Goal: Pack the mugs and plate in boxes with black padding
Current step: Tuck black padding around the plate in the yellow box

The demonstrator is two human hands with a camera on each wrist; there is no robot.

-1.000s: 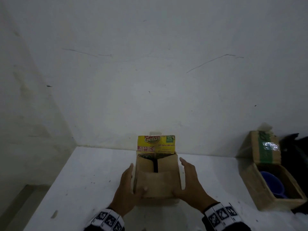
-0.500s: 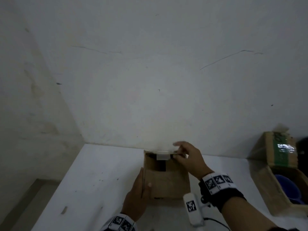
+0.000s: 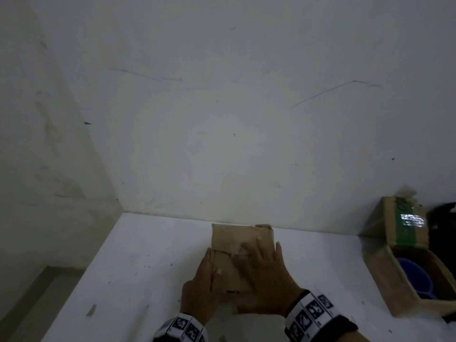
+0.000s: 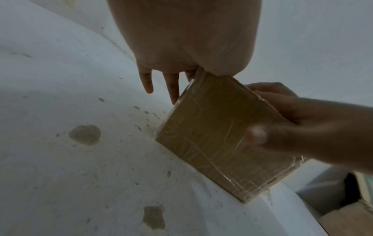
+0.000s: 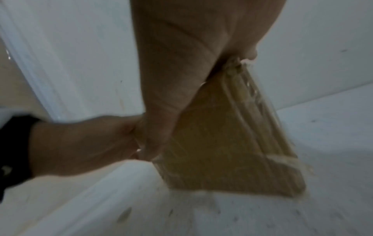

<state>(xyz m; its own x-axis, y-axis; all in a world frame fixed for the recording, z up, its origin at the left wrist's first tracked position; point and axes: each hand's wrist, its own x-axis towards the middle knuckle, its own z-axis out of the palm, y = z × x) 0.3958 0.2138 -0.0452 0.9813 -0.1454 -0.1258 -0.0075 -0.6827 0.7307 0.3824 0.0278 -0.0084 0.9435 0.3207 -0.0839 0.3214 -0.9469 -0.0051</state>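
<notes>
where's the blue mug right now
In the head view the blue mug sits inside the open cardboard box at the table's far right, well right of the closed box under both hands.

Two cardboard boxes on one white counter (image 3: 153,262), one shut box (image 3: 237,240) under two hands, left hand (image 3: 201,294), right hand (image 3: 265,280), one open box (image 3: 394,275), one blue mug (image 3: 414,277) inside

Matt brown cardboard box (image 3: 237,239) wrapped in glossy clear tape on a scuffed white table (image 3: 148,267).
</notes>
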